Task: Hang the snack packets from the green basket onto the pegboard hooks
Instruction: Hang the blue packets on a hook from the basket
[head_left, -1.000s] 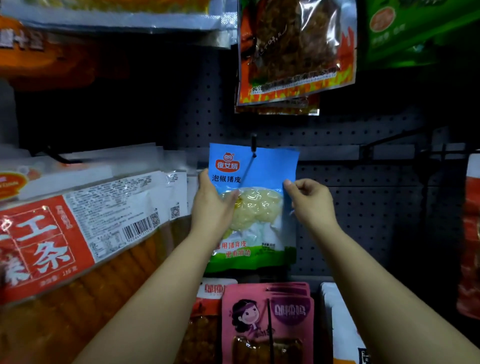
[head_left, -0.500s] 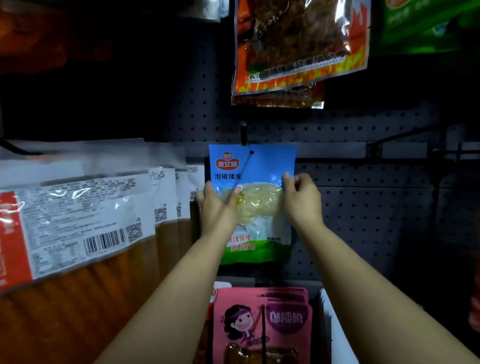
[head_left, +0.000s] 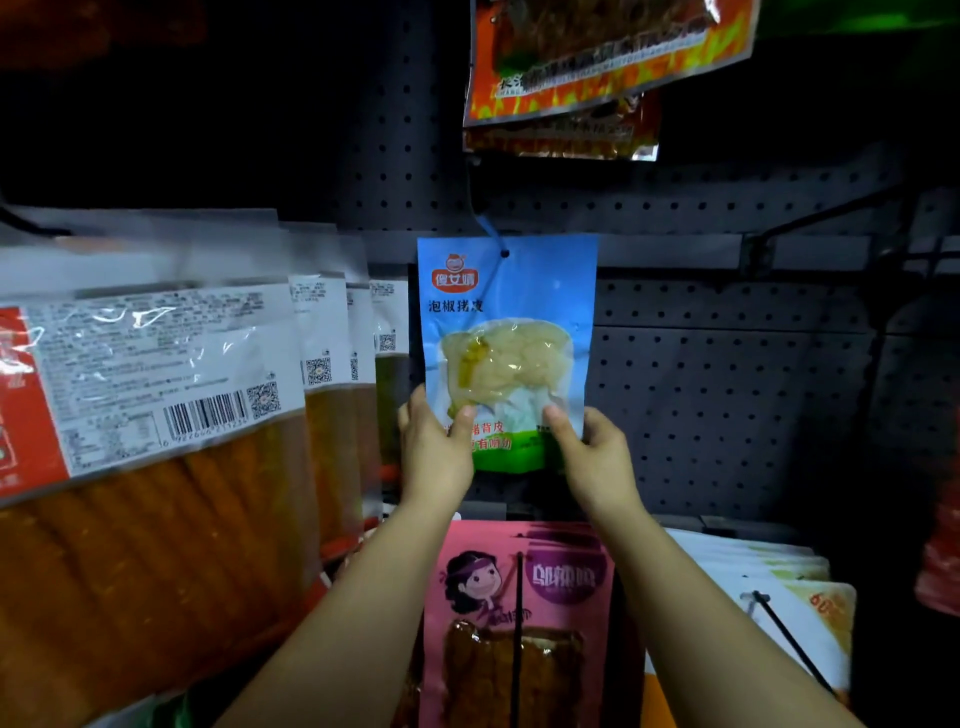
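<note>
At the middle of the pegboard, the blue snack packet now hangs threaded on its hook; both hands have slid from mid-packet to its lower corners, left hand and right hand pinching lightly, so release seems near.

This is a shop aisle, dimly lit. A grey pegboard wall carries rows of hooks, each loaded with several copies of one packaged snack: orange stick packets with barcodes and QR codes, pink packets, flame-printed packets, and a blue packet hanging alone.
</note>
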